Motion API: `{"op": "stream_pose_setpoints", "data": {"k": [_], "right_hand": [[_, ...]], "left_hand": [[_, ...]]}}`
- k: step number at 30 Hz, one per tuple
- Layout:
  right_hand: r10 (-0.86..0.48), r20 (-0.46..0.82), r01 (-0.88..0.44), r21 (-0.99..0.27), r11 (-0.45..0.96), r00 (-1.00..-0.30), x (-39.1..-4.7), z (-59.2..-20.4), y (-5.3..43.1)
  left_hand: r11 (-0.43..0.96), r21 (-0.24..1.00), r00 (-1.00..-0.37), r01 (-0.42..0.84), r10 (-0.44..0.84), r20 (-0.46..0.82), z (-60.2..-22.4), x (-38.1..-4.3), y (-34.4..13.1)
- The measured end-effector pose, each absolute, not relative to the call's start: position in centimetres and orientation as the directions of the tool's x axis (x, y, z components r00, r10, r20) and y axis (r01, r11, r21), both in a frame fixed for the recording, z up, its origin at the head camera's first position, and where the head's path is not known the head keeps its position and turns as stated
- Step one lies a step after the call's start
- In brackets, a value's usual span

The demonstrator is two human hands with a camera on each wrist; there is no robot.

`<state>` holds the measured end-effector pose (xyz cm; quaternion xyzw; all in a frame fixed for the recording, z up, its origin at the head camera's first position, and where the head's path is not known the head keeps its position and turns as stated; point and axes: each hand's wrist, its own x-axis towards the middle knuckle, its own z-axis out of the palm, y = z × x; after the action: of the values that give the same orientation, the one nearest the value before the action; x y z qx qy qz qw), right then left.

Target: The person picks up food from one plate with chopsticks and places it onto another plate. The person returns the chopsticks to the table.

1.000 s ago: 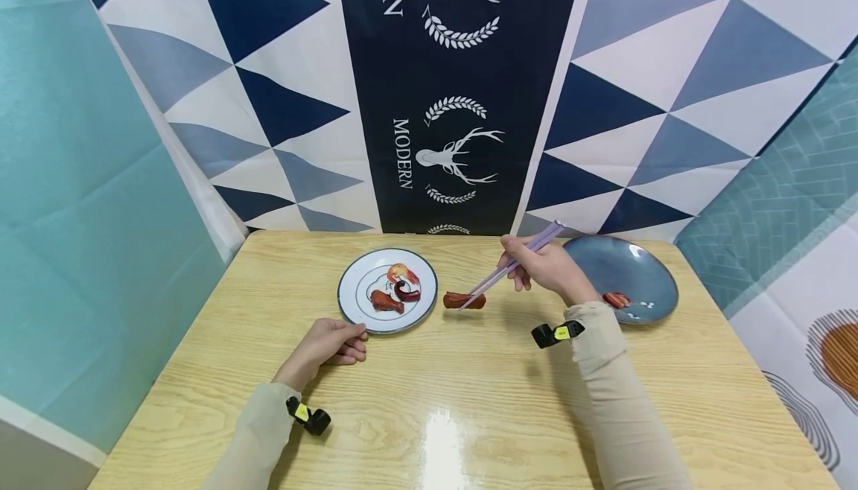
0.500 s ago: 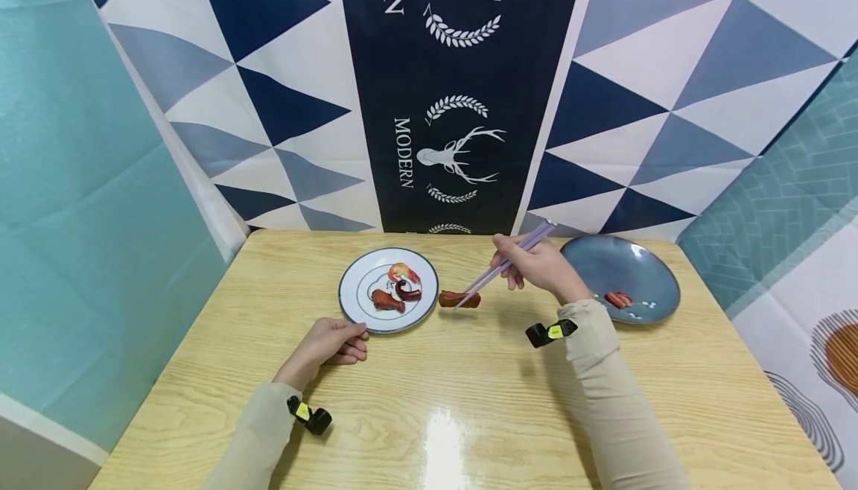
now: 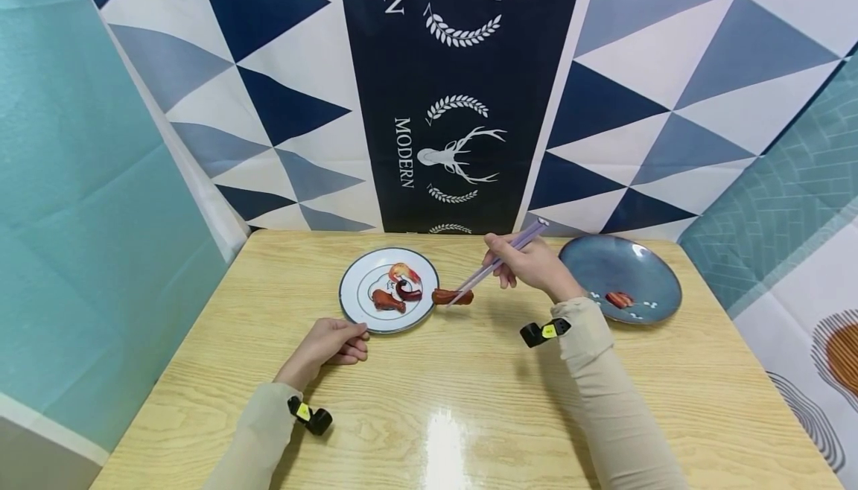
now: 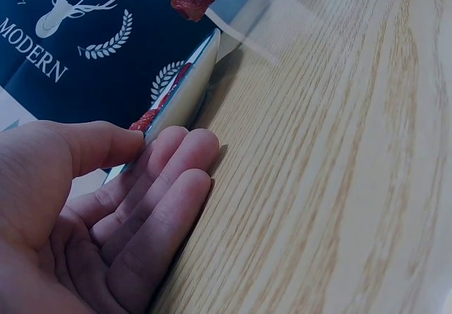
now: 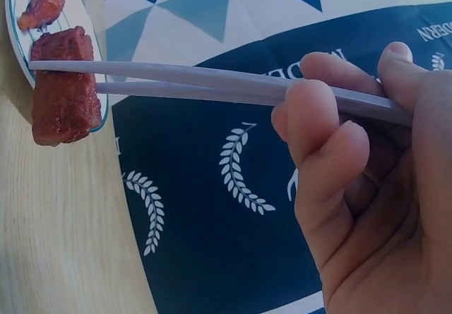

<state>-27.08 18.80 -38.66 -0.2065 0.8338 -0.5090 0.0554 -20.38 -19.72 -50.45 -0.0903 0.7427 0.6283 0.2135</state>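
My right hand grips a pair of pale purple chopsticks. Their tips clasp a reddish-brown block of meat, held above the table at the right edge of the white plate. That plate has a dark blue rim and bears a drumstick-like piece, a dark curled piece and an orange shrimp-like piece. At the plate's near left edge my left hand pinches the rim between thumb and fingers. The left wrist view shows the plate's side from low down.
A blue-grey plate stands at the back right, with a small striped red piece on it. The wooden table ends at a patterned cloth backdrop behind the plates.
The right hand has moved slightly left, carrying the chopsticks and the block of meat from beside the white plate up to its right edge. The left hand and the plate have stayed put.
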Motion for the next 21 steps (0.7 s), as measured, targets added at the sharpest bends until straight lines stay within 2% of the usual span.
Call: {"op": "stream_pose_setpoints", "data": {"k": [6,21], "right_hand": [[-0.419,0.142,-0.322,-0.860,0.396,-0.897,-27.3,-38.6,18.6],[-0.426,0.118,-0.296,-0.876,0.381,-0.897,-27.5,-38.6,17.5]], "left_hand": [[0.195,0.894,-0.893,-0.404,0.129,-0.432,-50.4,-20.4,-19.7],[0.196,0.896,-0.892,-0.399,0.144,-0.429,-50.6,-20.4,-19.8]]}}
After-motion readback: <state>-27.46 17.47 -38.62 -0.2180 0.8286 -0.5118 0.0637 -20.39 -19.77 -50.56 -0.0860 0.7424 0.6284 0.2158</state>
